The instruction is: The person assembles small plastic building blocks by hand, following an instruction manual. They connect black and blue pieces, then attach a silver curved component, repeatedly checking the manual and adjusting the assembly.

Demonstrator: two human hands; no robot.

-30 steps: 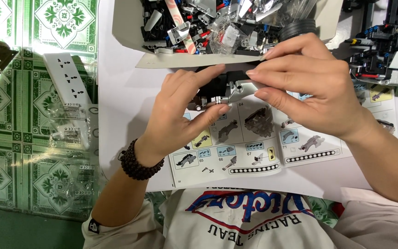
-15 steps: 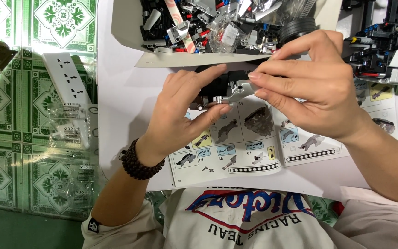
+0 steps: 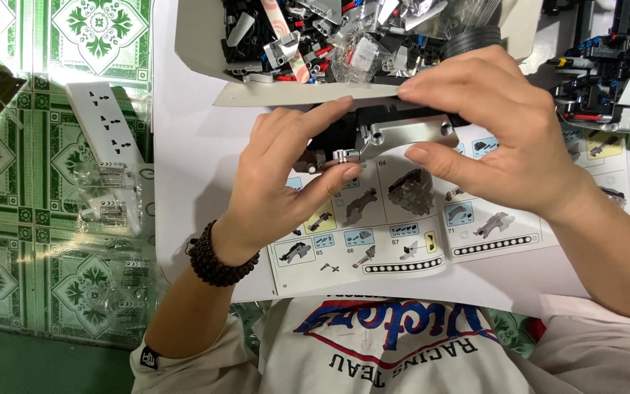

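Grey-black brick assy [image 3: 395, 133] pinched btwn both hands, left [image 3: 286, 175], right [image 3: 497, 138], over instr booklet [image 3: 373, 233]

Floor: green patterned tiles [image 3: 9, 241].
Left: white power strip [image 3: 103, 120], clear plastic bags [image 3: 114, 241].
Top right: black model vehicle [image 3: 614, 87], part-built.
Wrist: dark bead bracelet [image 3: 213, 259].

A: What is the person wearing on the left hand [image 3: 278, 182]?
B: A dark beaded bracelet [image 3: 215, 257] is circling the wrist.
A: And the right hand [image 3: 501, 135]?
B: It is showing bare. A white printed T-shirt [image 3: 395, 350] is covering the torso.
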